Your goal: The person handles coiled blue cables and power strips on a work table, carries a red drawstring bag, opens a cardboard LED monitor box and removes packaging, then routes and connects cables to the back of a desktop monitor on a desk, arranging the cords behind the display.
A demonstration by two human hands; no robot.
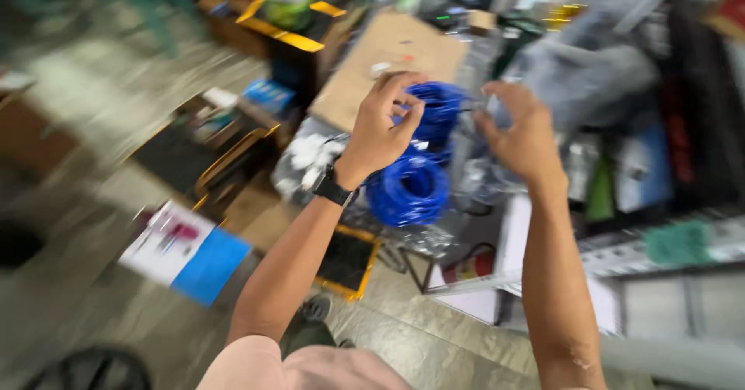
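Note:
The picture is blurred by motion. My left hand (386, 122), with a black watch on its wrist, is raised and its fingers pinch the top of a coil of blue cable (425, 138) inside clear plastic wrap (477, 176). My right hand (518, 130) grips the same clear wrap from the right side, fingers curled. A lower loop of the blue cable (409, 190) hangs below my left hand. Both hands hold the bundle up in the air above the floor.
A flat brown cardboard box (396, 60) lies behind the hands. Black-and-yellow crates (299, 37) stand at the back, another (349, 262) below. A white and blue box (190, 254) lies on the tiled floor at left. A cluttered shelf (667, 149) fills the right.

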